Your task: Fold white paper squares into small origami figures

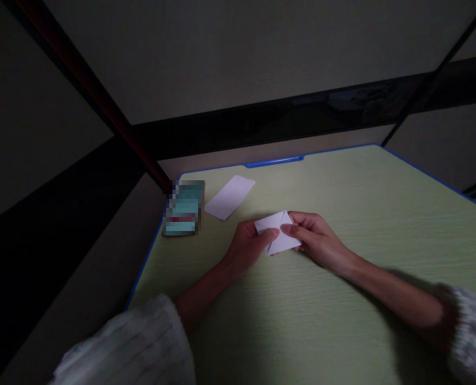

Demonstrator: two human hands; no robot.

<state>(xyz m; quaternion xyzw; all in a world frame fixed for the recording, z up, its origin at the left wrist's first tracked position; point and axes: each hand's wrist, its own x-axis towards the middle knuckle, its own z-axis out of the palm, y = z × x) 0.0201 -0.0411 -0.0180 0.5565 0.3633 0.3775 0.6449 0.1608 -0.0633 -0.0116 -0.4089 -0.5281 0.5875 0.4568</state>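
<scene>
A small folded piece of white paper [280, 245] is held between both hands over the middle of the table. Crease lines run across its face and its flaps are folded inward. My left hand [248, 241] grips its left side, thumb pressed flat on top and fingers tucked behind. On the right side, my right hand [318, 238] pinches it the same way, with the thumb tip close to the left thumb. The fingers under the paper are mostly hidden. Beyond my left hand lies a loose white paper strip [230, 198], flat and untouched.
A phone [186, 208], its screen lit and blurred out, lies at the table's left edge. The pale wood-grain table [361, 203] has a blue rim and a blue handle [275, 161] at its far edge. Dark-banded panels [262, 53] stand behind it and to the left.
</scene>
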